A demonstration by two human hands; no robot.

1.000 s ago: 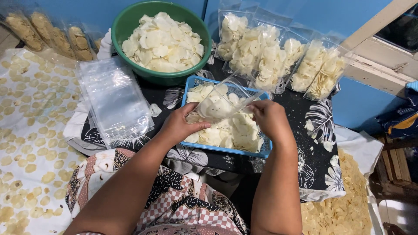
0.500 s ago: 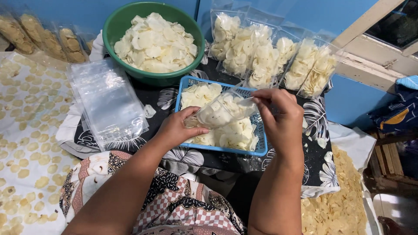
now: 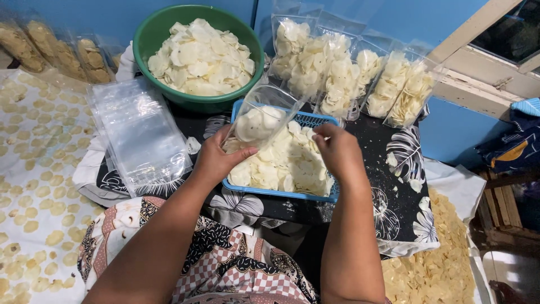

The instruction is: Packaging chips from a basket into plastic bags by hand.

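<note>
My left hand [image 3: 216, 159] grips the lower end of a clear plastic bag [image 3: 260, 115] partly filled with pale round chips; the bag tilts up with its open mouth toward the far right. My right hand [image 3: 336, 151] hovers over the blue basket [image 3: 281, 192], fingers bunched on a few chips near the bag's mouth. The basket holds a flat heap of pale chips [image 3: 284, 163]. Behind it stands a green bowl [image 3: 149, 35] piled with the same chips.
A stack of empty clear bags [image 3: 140, 132] lies left of the basket on a dark leaf-print cloth [image 3: 405, 191]. Several filled bags [image 3: 360, 79] lean on the blue wall at the back. Loose chips are spread on sheets at the left [image 3: 28, 186] and lower right [image 3: 433, 270].
The bag has swung from lying level between both hands to tilting upright in the left hand. The right hand let go of it and dropped to the basket's chips.
</note>
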